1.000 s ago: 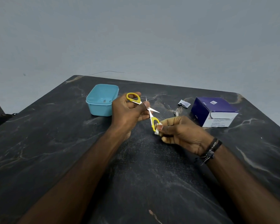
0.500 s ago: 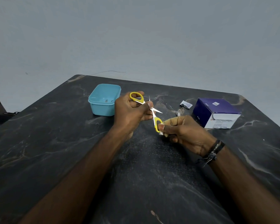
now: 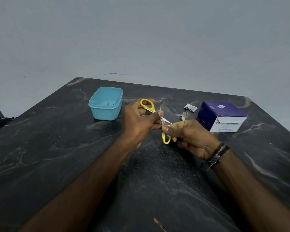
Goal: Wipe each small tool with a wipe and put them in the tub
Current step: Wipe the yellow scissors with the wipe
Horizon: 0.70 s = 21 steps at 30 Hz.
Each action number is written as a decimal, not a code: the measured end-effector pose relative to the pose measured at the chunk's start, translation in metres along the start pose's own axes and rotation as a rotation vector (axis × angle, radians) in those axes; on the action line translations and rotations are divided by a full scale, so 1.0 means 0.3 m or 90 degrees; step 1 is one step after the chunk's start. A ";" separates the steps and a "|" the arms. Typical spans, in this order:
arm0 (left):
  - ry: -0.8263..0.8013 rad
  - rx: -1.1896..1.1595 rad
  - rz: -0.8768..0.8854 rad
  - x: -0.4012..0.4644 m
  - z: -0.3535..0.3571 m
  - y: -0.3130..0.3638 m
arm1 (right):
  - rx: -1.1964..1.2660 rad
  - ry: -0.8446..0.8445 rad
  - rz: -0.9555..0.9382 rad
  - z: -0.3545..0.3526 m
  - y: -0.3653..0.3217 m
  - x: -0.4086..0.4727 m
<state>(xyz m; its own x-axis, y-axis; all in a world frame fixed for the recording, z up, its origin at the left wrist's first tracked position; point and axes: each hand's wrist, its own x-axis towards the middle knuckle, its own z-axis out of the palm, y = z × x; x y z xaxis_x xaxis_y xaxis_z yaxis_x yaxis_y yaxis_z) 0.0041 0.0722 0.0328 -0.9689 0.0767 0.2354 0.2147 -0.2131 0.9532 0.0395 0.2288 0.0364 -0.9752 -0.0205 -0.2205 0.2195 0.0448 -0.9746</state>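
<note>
Small yellow-handled scissors [image 3: 147,105] are spread wide open above the dark table. My left hand [image 3: 139,121] grips the far handle loop and the blade beside it. My right hand [image 3: 189,136] pinches the shank above the near yellow loop; any wipe in it is hidden by the fingers. A light blue tub [image 3: 105,103] stands on the table just left of my left hand, with a small metal tool lying inside. A little metal tool [image 3: 182,117] lies on the table behind my right hand.
A purple and white box [image 3: 222,115] stands at the right, with a torn wipe sachet [image 3: 190,107] lying to its left. The black marbled table [image 3: 57,148] ends at a grey wall behind. A dark object sits past the left edge.
My right hand has slid up from the near yellow loop toward the pivot, leaving that loop bare below the fingers. My left hand keeps its hold on the far loop.
</note>
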 end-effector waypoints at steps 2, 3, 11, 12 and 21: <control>0.027 -0.038 -0.003 0.000 0.002 0.006 | 0.003 -0.003 0.017 -0.003 -0.003 0.000; 0.045 -0.056 -0.005 0.002 0.000 0.009 | 0.002 -0.001 0.024 -0.003 -0.004 0.000; 0.083 -0.109 -0.043 0.000 0.008 0.002 | 0.073 0.018 0.003 0.007 -0.001 -0.003; 0.085 -0.114 -0.047 0.000 0.009 0.002 | 0.079 0.022 -0.003 0.008 -0.001 -0.003; 0.166 -0.237 -0.057 0.017 -0.006 0.014 | 0.182 0.019 0.000 0.028 -0.003 -0.003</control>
<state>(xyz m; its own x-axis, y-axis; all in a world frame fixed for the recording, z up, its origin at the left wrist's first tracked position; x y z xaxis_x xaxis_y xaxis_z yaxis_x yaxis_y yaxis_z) 0.0000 0.0699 0.0377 -0.9904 -0.1269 0.0545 0.1165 -0.5551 0.8236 0.0406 0.2203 0.0371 -0.9746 0.0089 -0.2236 0.2151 -0.2382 -0.9471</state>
